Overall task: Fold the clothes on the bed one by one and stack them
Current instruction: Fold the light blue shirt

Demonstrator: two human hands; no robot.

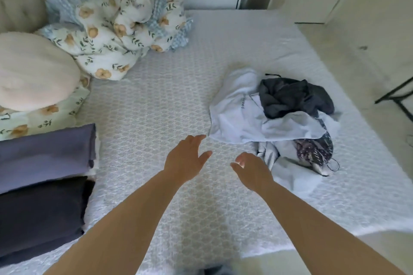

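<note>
Unfolded clothes (274, 118), a loose heap on the right half of the white quilted bed (156, 96): a pale white garment (241, 118) with small lettering spread widest, a crumpled dark grey garment (295, 96) on top of it, a dark patterned piece (312, 152) with a thin cord at the near edge. Left hand (185, 161) and right hand (252, 172) both reach toward the heap, fingers spread and relaxed, holding nothing; left fingertips just short of the white garment's near corner, right hand just beside the heap's near edge. Step in hand, as judged: picking the next piece. Best to lift one garment only, likely the grey one since it lies uppermost, shake it free of the white cloth beneath, and lay it flat on the bare middle of the bed. Watch the cord for snagging. No containers in view. Stack so far: folded slate-blue cloth (47, 156) and folded dark navy cloth (40, 214), side by side at the left edge. Floral bedding (111, 29) bunched at the head.
</note>
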